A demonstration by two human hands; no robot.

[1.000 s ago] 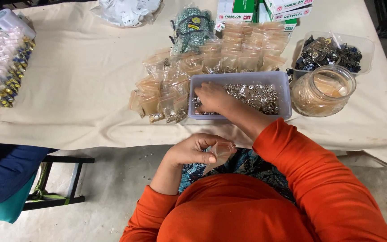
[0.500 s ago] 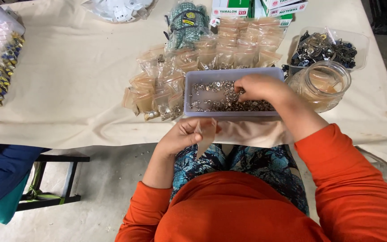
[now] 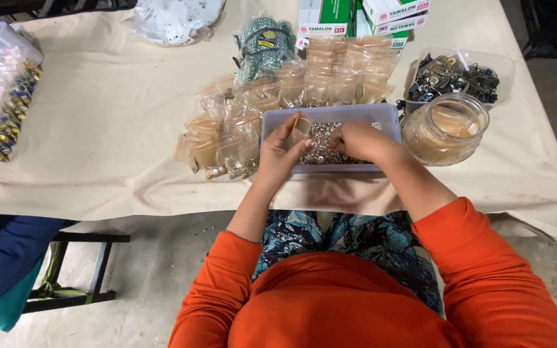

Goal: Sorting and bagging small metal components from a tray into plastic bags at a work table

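Tray: a shallow pale plastic tray (image 3: 388,116) at the near edge of the table (image 3: 111,129), holding a heap of small silver metal parts (image 3: 320,151).
Left hand: left hand (image 3: 282,151) over the tray's left end, fingers (image 3: 298,129) closed on a small clear bag (image 3: 302,124) held upright.
Right hand: right hand (image 3: 359,140) down in the heap, fingers curled; whether they pinch any parts cannot be told.
Left of tray: many filled small bags (image 3: 224,145) lying on the cloth.
Right of tray: a glass jar (image 3: 445,129), just beside it.
Behind jar: a clear tub of dark metal pieces (image 3: 459,76).
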